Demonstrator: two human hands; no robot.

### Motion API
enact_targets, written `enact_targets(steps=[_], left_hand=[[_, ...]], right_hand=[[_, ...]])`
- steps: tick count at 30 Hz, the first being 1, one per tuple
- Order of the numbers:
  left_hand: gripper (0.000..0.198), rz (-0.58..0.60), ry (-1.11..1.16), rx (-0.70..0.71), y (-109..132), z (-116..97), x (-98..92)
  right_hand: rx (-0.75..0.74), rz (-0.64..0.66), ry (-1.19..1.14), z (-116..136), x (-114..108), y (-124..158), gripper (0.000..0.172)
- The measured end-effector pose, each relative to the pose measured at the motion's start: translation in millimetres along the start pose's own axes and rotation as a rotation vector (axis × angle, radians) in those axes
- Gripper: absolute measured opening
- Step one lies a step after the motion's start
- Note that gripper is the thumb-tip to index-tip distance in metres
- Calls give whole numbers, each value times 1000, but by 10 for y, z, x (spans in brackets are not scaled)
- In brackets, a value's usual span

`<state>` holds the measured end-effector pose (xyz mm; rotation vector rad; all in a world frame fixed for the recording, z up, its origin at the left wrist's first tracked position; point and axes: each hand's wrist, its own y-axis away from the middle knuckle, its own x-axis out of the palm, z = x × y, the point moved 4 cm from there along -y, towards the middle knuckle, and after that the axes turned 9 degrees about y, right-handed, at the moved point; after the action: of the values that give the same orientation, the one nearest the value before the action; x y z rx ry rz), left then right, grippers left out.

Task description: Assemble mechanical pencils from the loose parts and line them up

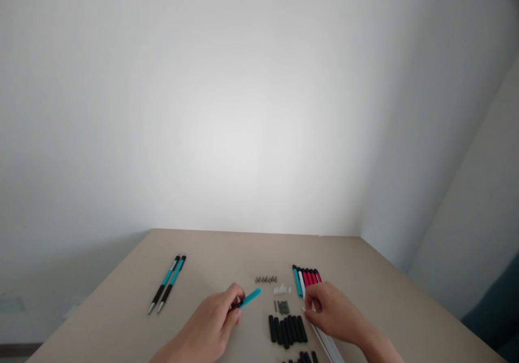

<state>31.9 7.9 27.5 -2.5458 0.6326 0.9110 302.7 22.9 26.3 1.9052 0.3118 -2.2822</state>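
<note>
My left hand [214, 322] is closed on a teal pen barrel [250, 297] with a dark end, held tilted just above the beige table [121, 293]. My right hand [330, 311] rests further right, its fingers curled over thin white rods [326, 344] lying by the row of pen barrels; whether it grips one is hidden. Between the hands lie black rubber grips [287, 329] in a row, small dark springs [283, 307], white small parts [281, 289] and dark tips [266, 279].
Two finished teal and black pens [168, 283] lie side by side at the left. A row of teal, white and red barrels [306, 277] sits behind my right hand. More black parts [300, 358] lie at the near edge. White walls stand behind the table.
</note>
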Motion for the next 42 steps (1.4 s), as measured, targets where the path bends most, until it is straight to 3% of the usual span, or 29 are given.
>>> enact_targets(steps=[6, 13, 20, 25, 34, 42], left_hand=[[11, 8, -2, -12, 2, 12, 25], [11, 54, -11, -40, -6, -44, 17], [7, 32, -3, -37, 9, -58, -1], [10, -35, 108, 40, -9, 1, 13], [32, -103, 228, 265, -22, -5, -30], [12, -56, 198, 143, -24, 11, 16]], right_hand=[[18, -3, 7, 33, -31, 14, 16], [-91, 51, -49, 177, -120, 60, 18], [17, 40, 19, 30, -40, 37, 18], [52, 55, 21, -22, 26, 17, 13], [52, 7, 28, -18, 75, 3, 13], [70, -104, -29, 89, -8, -108, 22]])
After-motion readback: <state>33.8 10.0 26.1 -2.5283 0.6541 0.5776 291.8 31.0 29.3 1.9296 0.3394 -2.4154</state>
